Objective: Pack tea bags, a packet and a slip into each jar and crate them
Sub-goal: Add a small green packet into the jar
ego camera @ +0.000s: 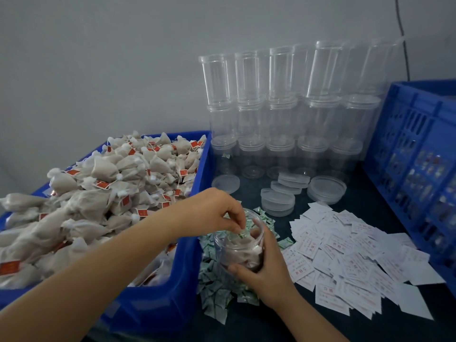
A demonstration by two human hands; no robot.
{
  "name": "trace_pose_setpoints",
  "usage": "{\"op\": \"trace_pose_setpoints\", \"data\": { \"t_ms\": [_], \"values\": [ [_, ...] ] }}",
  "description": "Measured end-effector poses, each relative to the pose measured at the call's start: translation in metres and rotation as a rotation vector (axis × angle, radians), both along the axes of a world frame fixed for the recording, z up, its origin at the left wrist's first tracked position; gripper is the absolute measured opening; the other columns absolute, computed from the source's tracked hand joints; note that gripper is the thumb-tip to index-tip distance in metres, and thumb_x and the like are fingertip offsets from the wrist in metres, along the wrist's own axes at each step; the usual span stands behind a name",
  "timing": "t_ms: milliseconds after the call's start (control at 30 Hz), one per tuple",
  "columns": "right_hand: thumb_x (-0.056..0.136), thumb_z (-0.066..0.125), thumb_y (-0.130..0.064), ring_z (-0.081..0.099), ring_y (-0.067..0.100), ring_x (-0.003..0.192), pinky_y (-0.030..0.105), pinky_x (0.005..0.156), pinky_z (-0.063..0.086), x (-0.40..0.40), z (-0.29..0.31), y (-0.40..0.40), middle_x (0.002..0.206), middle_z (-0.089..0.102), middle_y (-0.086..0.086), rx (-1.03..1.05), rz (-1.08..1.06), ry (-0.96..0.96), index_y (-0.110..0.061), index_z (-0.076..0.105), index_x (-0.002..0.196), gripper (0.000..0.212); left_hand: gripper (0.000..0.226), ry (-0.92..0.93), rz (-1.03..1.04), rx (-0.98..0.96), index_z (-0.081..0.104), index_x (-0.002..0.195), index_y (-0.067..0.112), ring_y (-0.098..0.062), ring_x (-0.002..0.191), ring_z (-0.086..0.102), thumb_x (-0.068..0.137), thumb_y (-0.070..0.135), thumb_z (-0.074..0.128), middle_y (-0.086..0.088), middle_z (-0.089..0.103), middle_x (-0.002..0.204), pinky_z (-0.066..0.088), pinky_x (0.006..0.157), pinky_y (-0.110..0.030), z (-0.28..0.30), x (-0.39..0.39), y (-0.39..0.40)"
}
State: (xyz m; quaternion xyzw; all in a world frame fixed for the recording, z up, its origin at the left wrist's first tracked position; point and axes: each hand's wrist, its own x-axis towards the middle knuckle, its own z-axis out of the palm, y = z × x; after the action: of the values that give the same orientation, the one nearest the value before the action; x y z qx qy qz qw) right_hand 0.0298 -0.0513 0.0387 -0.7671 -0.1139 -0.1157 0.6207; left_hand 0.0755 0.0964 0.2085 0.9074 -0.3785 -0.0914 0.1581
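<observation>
Tea bags (103, 183), beige with red tags, are heaped in the blue bin (158, 302) on our left, the biggest thing before us. On our right stands a blue slatted crate (414, 149) with filled jars showing dimly through its wall. Against the wall behind, empty clear jars (278, 107) are stacked in tiers, with loose lids (325, 188) lying in front of them. White slips (350, 257) printed in red are spread over the dark table (385, 193) on the right, and small green-and-white packets (214, 294) are piled just beside the bin. Among those packets sits the open jar (237, 245), already holding tea bags. Our right hand (266, 267) curls around its side, gripping it. Our left hand (217, 211) hangs over the mouth, fingertips pinching a green packet (243, 233) just inside the rim.
</observation>
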Motion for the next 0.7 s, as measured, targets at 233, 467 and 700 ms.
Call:
{"op": "trace_pose_setpoints", "data": {
  "t_ms": [233,467,700],
  "values": [
    [0.061,0.081,-0.050,0.050,-0.005,0.123,0.012,0.089,0.048,-0.003,0.006,0.000,0.127,0.047,-0.032,-0.033,-0.041,-0.021,-0.067,0.026,0.138,0.096,0.014,-0.121,-0.047,0.163,0.072,0.102,0.022,0.010,0.075,0.045,0.091,0.022,0.063,0.013,0.069,0.096,0.030,0.070,0.001,-0.009,0.003,-0.006],
    [0.058,0.085,-0.049,0.059,0.003,0.116,0.036,0.093,0.055,-0.001,0.013,-0.003,0.127,0.057,-0.020,-0.022,-0.046,-0.022,-0.054,0.040,0.136,0.090,0.019,-0.211,-0.045,0.228,0.071,0.107,0.026,-0.005,0.100,0.048,0.093,0.030,0.058,0.014,0.068,0.106,0.037,0.086,-0.020,-0.006,0.002,-0.008],
    [0.045,0.082,-0.075,0.060,-0.001,0.112,0.027,0.087,0.058,-0.008,0.029,-0.026,0.126,0.055,-0.024,0.030,-0.085,0.000,-0.052,0.041,0.137,0.104,0.016,-0.268,0.193,-0.149,0.065,0.099,0.021,0.011,0.069,0.047,0.095,0.030,0.052,0.024,0.051,0.073,0.035,0.064,-0.004,0.009,0.006,-0.013]
  ]
}}
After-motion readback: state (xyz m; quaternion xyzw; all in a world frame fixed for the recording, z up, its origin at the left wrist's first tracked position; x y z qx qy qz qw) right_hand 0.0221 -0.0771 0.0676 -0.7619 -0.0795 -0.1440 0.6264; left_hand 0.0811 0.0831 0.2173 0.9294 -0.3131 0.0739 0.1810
